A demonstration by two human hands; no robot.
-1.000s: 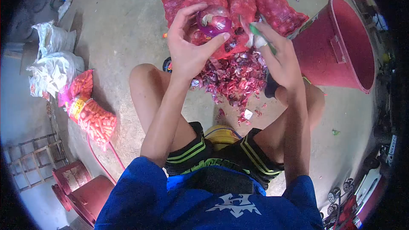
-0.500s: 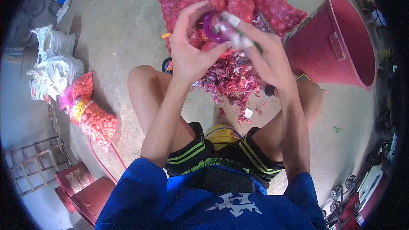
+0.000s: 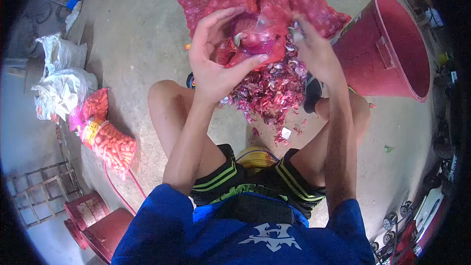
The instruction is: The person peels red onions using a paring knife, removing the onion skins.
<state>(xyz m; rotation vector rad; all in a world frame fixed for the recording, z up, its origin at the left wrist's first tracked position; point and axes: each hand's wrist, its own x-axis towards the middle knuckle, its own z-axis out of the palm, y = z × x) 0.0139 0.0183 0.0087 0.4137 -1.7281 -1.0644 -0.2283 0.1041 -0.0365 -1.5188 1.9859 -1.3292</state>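
Observation:
A round purple onion point(image 3: 252, 37), smeared by motion, sits between the curved fingers and outstretched thumb of my left hand point(image 3: 213, 59). Apart from it on the right is my right hand point(image 3: 316, 56); its fingers are blurred, and whitish patches show near them. Whether those fingers hold anything cannot be made out. Below both hands, a heap of red-purple onion skins point(image 3: 274, 88) lies on the floor. Behind them are red net bags of onions point(image 3: 314, 2), partly covered by my left hand and the onion.
A large red bin point(image 3: 363, 59) lies tilted at the right. To the left are white sacks point(image 3: 64, 88) and a bag of carrots point(image 3: 114, 147). Dark red containers point(image 3: 105, 225) stand at lower left. My bent knees flank the skins, with a yellow object point(image 3: 255, 158) between my thighs.
My right hand has moved away to the right from the onion and my left hand. The onion now shows larger and more blurred beside my left fingers.

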